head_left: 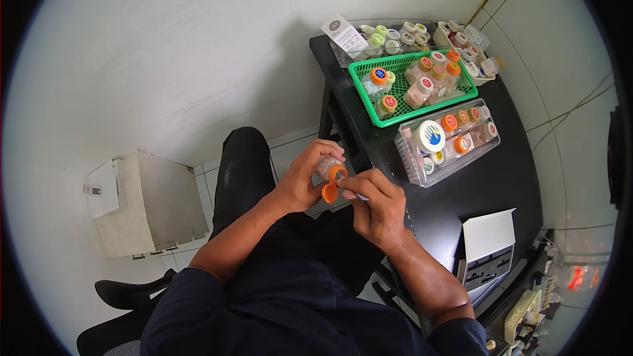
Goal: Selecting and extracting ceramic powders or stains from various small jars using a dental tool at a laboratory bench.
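Observation:
My left hand [306, 178] is wrapped round a small clear bottle [328, 166], tilted with its mouth toward my right hand. Its orange flip cap [330, 192] hangs open below the orange neck ring. Inside, the contents look pale pinkish but are too small to make out. Close by the mouth, my right hand [377, 207] is closed in a pinch. A thin whitish-blue end [362, 196] sticks out under its fingers; the rest of that item is hidden, so I cannot tell its kind. Both hands are above my lap, left of the table.
On the black table [435, 204] stand a green basket [376, 118] and a clear plastic tray [422, 181], both holding capped bottles. More small jars [409, 38] and a white card [344, 34] lie behind. An open white box [488, 234] sits nearer. A cabinet [165, 204] stands left.

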Tool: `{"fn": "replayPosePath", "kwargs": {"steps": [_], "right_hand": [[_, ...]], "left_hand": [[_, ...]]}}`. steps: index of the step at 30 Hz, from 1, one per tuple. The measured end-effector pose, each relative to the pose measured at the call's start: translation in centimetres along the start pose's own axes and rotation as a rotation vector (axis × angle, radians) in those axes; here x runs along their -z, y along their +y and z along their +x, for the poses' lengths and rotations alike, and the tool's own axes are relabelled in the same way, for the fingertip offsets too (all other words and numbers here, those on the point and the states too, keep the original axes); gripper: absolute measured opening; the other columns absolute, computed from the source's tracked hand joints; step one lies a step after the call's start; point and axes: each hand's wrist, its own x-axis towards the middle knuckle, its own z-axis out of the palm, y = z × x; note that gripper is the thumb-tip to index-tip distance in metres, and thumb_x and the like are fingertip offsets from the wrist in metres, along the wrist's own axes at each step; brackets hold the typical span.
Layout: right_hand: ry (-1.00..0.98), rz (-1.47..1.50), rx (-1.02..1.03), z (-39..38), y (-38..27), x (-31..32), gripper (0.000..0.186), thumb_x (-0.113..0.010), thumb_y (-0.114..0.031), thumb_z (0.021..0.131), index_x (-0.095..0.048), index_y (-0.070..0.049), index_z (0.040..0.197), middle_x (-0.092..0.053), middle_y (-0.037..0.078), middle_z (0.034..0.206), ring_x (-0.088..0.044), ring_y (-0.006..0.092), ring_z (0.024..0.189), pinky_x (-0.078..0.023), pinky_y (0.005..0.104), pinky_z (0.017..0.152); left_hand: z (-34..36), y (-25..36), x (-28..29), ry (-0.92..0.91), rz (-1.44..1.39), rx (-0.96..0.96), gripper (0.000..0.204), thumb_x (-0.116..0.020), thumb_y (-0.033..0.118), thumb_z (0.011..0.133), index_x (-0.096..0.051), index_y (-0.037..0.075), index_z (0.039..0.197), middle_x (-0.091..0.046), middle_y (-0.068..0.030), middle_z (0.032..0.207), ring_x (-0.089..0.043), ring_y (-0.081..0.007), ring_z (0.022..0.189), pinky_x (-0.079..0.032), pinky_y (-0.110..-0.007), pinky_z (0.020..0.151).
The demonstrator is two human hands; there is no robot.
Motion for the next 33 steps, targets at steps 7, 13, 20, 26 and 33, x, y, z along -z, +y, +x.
{"fn": "replayPosePath", "kwargs": {"steps": [7, 13, 20, 26, 33], "right_hand": [[0.024, 0.019, 0.07, 0.2, -0.5, 0.2, 0.035, -0.076, 0.011, 0.078, -0.077, -0.006, 0.108, -0.072, 0.008, 0.095, -0.074, 0.0286, 0.075, -0.058, 0.0366, 0.063], [0.002, -0.001, 0.078, 0.2, -0.7, 0.2, 0.041, -0.073, 0.011, 0.08, -0.078, -0.007, 0.116, -0.074, 0.007, 0.099, -0.075, 0.0278, 0.077, -0.059, 0.0377, 0.065], [-0.055, 0.046, -0.018, -0.1, 0.2, -0.1, 0.039, -0.072, 0.011, 0.079, -0.078, -0.007, 0.114, -0.073, 0.007, 0.095, -0.075, 0.0272, 0.078, -0.059, 0.0371, 0.065], [0.028, -0.035, 0.016, 0.1, -0.2, -0.4, 0.038, -0.073, 0.012, 0.078, -0.078, -0.007, 0.111, -0.074, 0.007, 0.094, -0.075, 0.0268, 0.077, -0.059, 0.0366, 0.066], [0.0, 0.011, 0.008, 0.2, -0.1, -0.1, 0.039, -0.075, 0.014, 0.075, -0.078, -0.006, 0.109, -0.073, 0.007, 0.093, -0.075, 0.0267, 0.077, -0.058, 0.0363, 0.065]], "left_hand": [[-0.6, -0.5, -0.2, 0.009, -0.095, 0.147, 0.049, -0.088, 0.002, 0.092, -0.052, 0.009, 0.125, -0.06, -0.0101, 0.133, -0.071, -0.0192, 0.113, -0.059, -0.034, 0.099], [0.1, 1.1, 0.4, 0.033, 0.003, 0.063, 0.06, -0.081, -0.004, 0.093, -0.056, 0.009, 0.146, -0.058, -0.0092, 0.13, -0.068, -0.0192, 0.116, -0.058, -0.033, 0.1], [0.4, 0.5, 0.7, -0.042, 0.084, -0.071, 0.063, -0.081, -0.008, 0.089, -0.061, 0.009, 0.147, -0.057, -0.0087, 0.136, -0.068, -0.0226, 0.123, -0.057, -0.034, 0.104], [-0.2, 0.0, 0.2, -0.067, -0.074, 0.064, 0.059, -0.079, -0.007, 0.094, -0.058, 0.009, 0.146, -0.055, -0.0099, 0.137, -0.068, -0.0244, 0.128, -0.057, -0.036, 0.106], [-0.1, 0.5, 0.3, -0.063, -0.174, 0.052, 0.061, -0.077, -0.01, 0.095, -0.052, 0.006, 0.148, -0.051, -0.0103, 0.138, -0.065, -0.0258, 0.136, -0.054, -0.04, 0.113]]}}
